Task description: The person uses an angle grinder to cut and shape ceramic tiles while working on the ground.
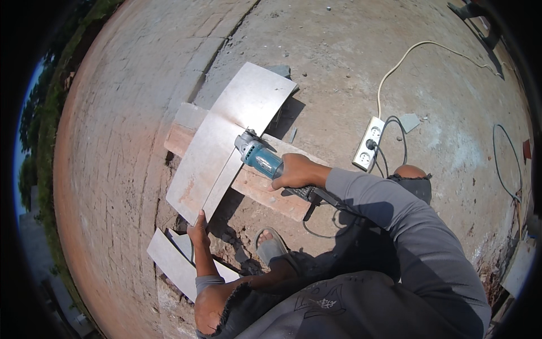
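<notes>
My right hand (291, 172) grips a teal angle grinder (263, 159), whose disc end rests on a long pale tile (217, 150) near its right edge. A thin line runs along the tile near that edge. My left hand (199, 231) holds the tile's near end, thumb on top. The tile lies across reddish boards or slabs (271, 200), with darker pieces partly hidden under its far end. Below my left hand lie other pale offcut pieces (169, 257) on the ground.
A white power strip (372, 130) with a plug and cords lies to the right. My sandalled foot (271, 246) is under me, near broken ground. A person's legs and feet (480, 22) show at the top right. A cable loop (502, 158) and board (516, 265) lie at the far right.
</notes>
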`<state>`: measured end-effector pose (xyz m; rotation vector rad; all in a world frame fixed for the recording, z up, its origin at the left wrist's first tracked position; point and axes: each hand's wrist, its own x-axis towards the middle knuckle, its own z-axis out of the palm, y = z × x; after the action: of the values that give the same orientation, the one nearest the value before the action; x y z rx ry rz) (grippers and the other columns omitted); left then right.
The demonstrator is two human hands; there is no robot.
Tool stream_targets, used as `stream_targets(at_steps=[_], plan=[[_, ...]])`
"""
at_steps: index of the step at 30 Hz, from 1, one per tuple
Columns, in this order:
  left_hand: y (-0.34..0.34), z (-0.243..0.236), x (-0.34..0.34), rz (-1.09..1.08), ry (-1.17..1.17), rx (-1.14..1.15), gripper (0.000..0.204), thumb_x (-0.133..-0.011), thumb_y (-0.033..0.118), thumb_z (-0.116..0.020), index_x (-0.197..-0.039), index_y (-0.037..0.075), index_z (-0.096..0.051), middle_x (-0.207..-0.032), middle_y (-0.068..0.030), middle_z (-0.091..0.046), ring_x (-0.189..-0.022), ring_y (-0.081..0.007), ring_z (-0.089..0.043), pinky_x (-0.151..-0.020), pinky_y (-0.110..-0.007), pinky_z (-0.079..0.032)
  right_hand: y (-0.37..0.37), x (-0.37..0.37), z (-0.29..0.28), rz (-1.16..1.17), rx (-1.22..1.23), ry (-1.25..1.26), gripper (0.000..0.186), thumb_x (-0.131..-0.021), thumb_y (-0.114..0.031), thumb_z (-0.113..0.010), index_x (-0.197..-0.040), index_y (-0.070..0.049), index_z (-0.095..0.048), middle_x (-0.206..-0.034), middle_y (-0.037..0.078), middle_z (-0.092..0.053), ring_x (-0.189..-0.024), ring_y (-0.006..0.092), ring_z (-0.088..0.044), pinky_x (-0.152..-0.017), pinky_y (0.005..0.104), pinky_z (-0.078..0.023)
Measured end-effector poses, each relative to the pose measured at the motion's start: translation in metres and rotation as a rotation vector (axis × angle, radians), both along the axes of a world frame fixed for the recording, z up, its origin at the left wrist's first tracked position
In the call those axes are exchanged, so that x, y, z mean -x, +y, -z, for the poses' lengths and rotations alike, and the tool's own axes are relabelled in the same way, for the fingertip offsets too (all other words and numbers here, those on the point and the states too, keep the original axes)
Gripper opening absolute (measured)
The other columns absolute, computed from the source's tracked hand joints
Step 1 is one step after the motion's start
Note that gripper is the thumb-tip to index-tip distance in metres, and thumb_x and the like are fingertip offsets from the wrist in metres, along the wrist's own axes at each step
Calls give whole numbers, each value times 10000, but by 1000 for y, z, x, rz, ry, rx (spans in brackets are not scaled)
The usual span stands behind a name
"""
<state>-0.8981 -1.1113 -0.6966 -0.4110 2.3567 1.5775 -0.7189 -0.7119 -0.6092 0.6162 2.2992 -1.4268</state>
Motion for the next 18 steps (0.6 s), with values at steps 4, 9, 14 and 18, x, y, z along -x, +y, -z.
stream_targets(at_steps=[4, 9, 14, 18], plan=[[0, 1, 1, 7, 18, 3, 779, -687, 420, -891, -1068, -128, -489, -913, -140, -596, -652, -202, -596, -496, -312, -485, 1, 4, 3, -12, 17, -12, 748, -598, -501, -832, -923, 148, -654, -925, 308, -669, -841, 371, -687, -755, 382, -522], [4, -9, -1, -56, -127, 12, 664, -778, 229, -835, -1289, -30, -499, -1152, -128, -627, -935, -240, -667, -670, -345, -584, 0, 6, 6, 0, 0, 11, 749, -589, -505, -831, -909, 150, -661, -899, 301, -674, -829, 369, -689, -753, 382, -525], [10, -17, -4, -77, -126, 63, 691, -764, 271, -848, -1278, -37, -506, -1122, -130, -633, -907, -253, -669, -644, -352, -583, 0, 7, 7, 4, 1, 21, 731, -587, -504, -831, -886, 143, -670, -891, 296, -679, -823, 365, -692, -755, 384, -527], [12, -19, -6, -31, -101, 34, 672, -761, 290, -850, -1249, -39, -526, -1096, -128, -637, -889, -258, -669, -627, -357, -582, 0, 9, 7, -7, 9, 5, 714, -587, -503, -831, -879, 129, -677, -894, 292, -682, -823, 364, -694, -753, 385, -528]])
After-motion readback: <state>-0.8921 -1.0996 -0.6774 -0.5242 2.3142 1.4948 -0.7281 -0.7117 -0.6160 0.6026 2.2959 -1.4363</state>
